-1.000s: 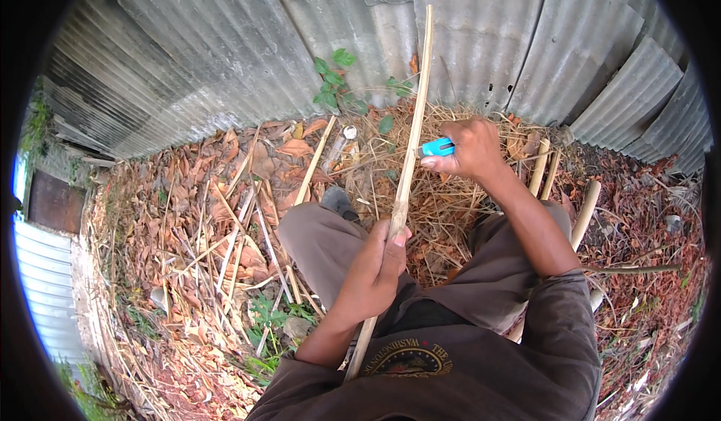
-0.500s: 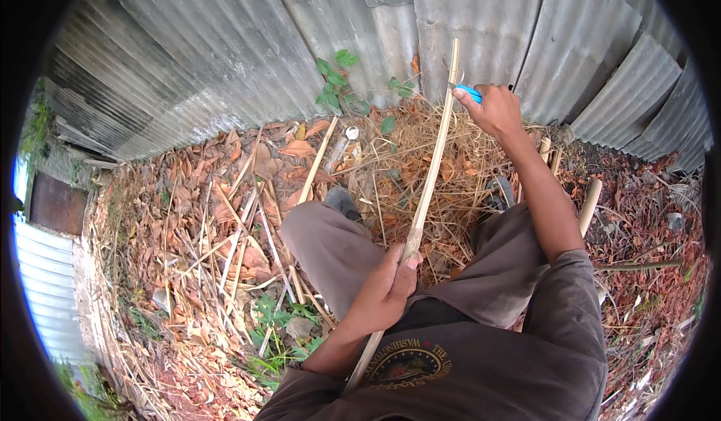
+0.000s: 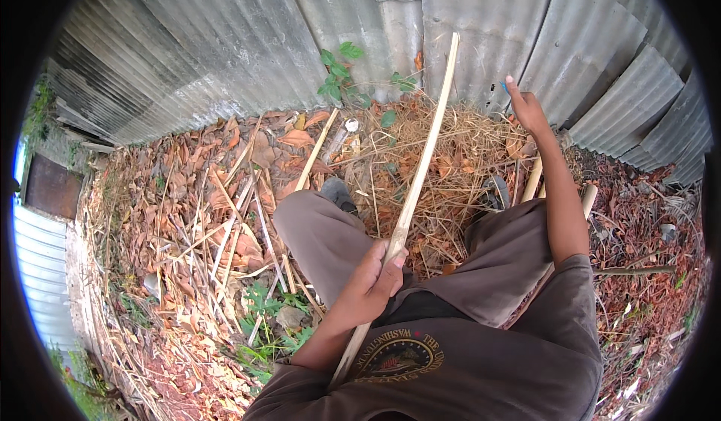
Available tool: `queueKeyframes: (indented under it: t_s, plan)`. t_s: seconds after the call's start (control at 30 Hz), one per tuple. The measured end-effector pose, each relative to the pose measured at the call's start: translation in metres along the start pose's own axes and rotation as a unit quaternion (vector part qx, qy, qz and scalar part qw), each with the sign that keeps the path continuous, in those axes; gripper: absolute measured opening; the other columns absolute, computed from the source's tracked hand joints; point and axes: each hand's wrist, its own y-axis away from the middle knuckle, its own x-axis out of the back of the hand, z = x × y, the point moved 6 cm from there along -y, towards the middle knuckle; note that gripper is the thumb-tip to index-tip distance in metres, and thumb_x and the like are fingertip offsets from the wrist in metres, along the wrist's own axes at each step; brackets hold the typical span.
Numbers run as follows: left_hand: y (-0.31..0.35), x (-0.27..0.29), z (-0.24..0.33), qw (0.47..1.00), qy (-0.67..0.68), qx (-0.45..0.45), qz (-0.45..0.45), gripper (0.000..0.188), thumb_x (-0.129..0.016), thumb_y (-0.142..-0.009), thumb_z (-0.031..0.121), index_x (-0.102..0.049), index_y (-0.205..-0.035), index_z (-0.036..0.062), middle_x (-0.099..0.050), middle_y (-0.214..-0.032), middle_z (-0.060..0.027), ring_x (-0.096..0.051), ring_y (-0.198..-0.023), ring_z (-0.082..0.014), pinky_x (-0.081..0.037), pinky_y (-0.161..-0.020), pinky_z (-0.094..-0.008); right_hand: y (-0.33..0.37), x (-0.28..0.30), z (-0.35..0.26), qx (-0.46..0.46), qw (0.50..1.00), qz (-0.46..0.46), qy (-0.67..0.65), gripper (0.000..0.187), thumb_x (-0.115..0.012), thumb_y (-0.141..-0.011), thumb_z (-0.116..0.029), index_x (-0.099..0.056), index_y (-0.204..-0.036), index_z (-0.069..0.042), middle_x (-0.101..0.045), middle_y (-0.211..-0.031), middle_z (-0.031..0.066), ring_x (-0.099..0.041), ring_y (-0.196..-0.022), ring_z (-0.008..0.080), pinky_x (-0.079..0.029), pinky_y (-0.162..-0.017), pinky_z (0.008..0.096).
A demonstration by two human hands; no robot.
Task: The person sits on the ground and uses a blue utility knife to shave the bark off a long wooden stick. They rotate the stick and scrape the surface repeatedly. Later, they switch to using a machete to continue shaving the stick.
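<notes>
A long, pale bamboo strip (image 3: 425, 158) slants from against my body up toward the metal wall. Around its lower part my left hand (image 3: 373, 280) is closed, with the thumb on the near right side. My right hand (image 3: 529, 111) is out to the right, apart from the strip, its fingers wrapped round a knife with a blue handle (image 3: 505, 87). Only a bit of that handle shows past the hand; the blade does not show clearly.
A corrugated metal wall (image 3: 225, 53) runs across the far side. Dry leaves (image 3: 297, 138) and several thin cut strips (image 3: 264, 229) litter the ground to the left. Pale poles (image 3: 589, 198) lie beside my right leg. A small green plant (image 3: 336, 72) grows at the wall.
My right hand with the knife has moved right, off the upper part of the strip. The left hand and strip have shifted slightly left and down in view.
</notes>
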Motion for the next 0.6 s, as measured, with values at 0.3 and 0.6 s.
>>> queueKeyframes:
  t_s: [0.3,0.6]
  plan:
    - [-0.022,0.010,0.020,0.999,-0.005,0.007,0.036,0.018,-0.040,-0.102,0.017,-0.042,-0.112,0.0023,-0.042,-0.067,0.0026,-0.037,-0.056,-0.0032,-0.032,-0.051,-0.0194,0.182,-0.037,-0.163,0.395,0.917,-0.026,0.040,0.072,-0.054,-0.072,-0.078,-0.062,-0.061,-0.007,-0.054,-0.049,0.0109,-0.058,-0.048,0.0321,-0.046,-0.049,0.0421]
    - [-0.028,0.010,0.016,0.998,-0.017,0.012,0.052,0.023,-0.043,-0.102,0.022,-0.044,-0.113,0.0022,-0.041,-0.066,0.0027,-0.035,-0.054,-0.0030,-0.031,-0.050,-0.0191,0.193,-0.067,-0.162,0.422,0.903,-0.036,0.066,0.075,-0.053,-0.069,-0.082,-0.058,-0.054,-0.009,-0.052,-0.045,0.0092,-0.057,-0.042,0.0285,-0.045,-0.043,0.0403]
